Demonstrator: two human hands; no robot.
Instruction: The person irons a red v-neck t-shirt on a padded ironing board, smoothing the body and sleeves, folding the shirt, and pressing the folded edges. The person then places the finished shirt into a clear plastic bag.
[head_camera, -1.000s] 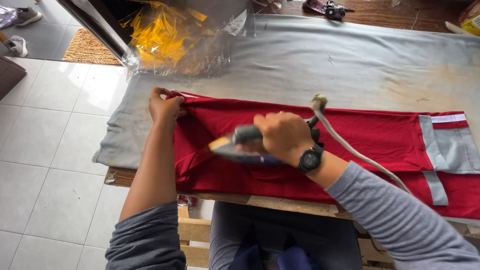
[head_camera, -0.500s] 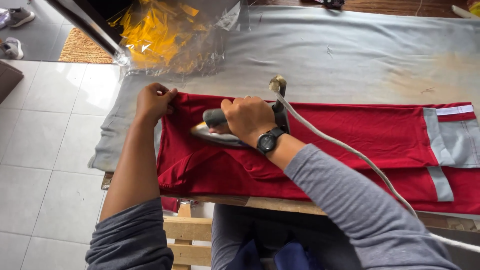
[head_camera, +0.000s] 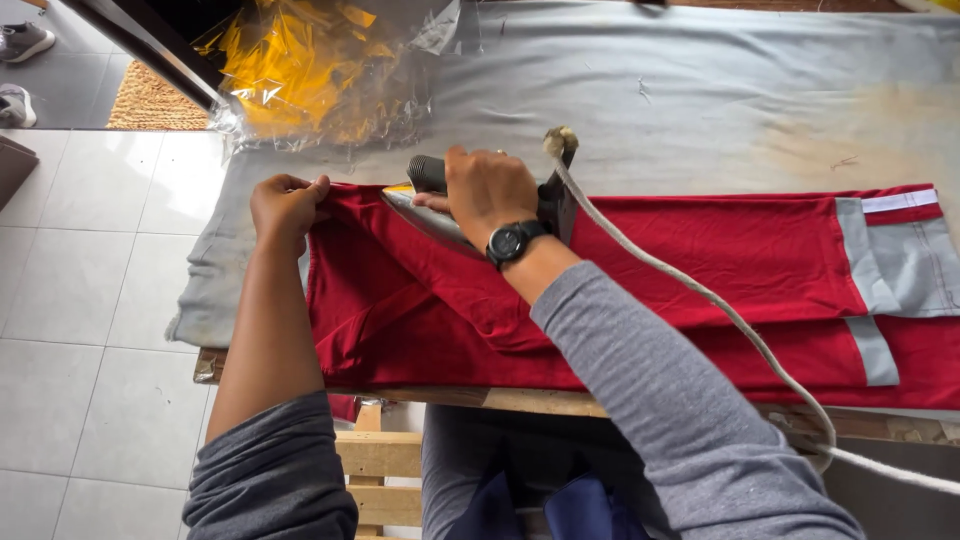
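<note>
Red cloth, a garment (head_camera: 620, 290) with grey bands toward its right end, lies stretched lengthwise along the near edge of the table (head_camera: 700, 110), which is padded with a grey cover. The right hand (head_camera: 490, 190) is closed around the dark handle of an electric iron (head_camera: 440, 205), whose soleplate rests on the garment near its left end, close to the far edge of the red cloth. A thick pale cord (head_camera: 700, 295) runs from the back of the iron across the garment and off the near right corner of the table. The left hand (head_camera: 285, 205) pinches the garment's left end, fingers curled over the edge and pulling it taut beside the iron's tip. Judging by how things lie, the long middle and right stretch of the garment looks flat and smooth, so that part seems pressed; the left end below the iron carries diagonal creases and folds and appears to be what remains. Whether the underside has been pressed cannot be told from this view. At the table's far left corner sits crinkled clear plastic wrap (head_camera: 310, 75) over something yellow, well apart from the iron.
</note>
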